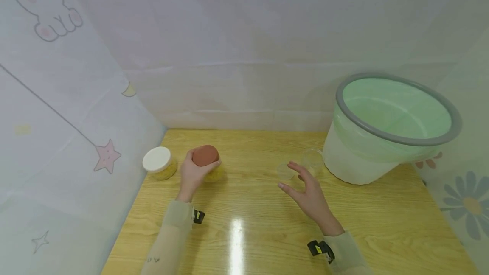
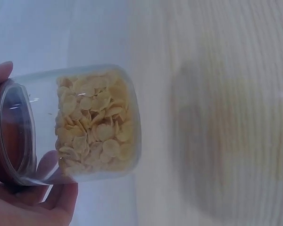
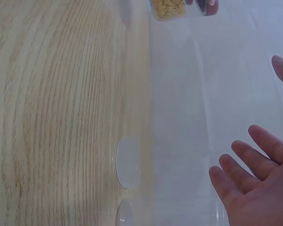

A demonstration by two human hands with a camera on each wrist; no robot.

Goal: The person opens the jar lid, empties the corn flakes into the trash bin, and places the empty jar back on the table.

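Observation:
My left hand (image 1: pixel 192 173) grips a clear jar (image 2: pixel 92 125) around its top, close under the reddish-brown lid (image 1: pixel 205 155). Pale yellow flakes (image 2: pixel 96 122) fill much of the jar. Its base is raised off the table, with a shadow on the wood below. Over on the right, my right hand (image 1: pixel 308 196) hovers with fingers spread and holds nothing. Near those fingertips lie a translucent round lid (image 3: pixel 127 162) and a clear empty container (image 1: pixel 313 159), which is partly cut off in the right wrist view.
Left of the jar stands a tub with a white lid (image 1: pixel 157 159) and yellow contents. A large pale green bucket (image 1: pixel 355 160) with a grey rim occupies the right rear of the wooden table (image 1: pixel 252 207). Light fabric walls (image 1: pixel 229 54) rise at the back and sides.

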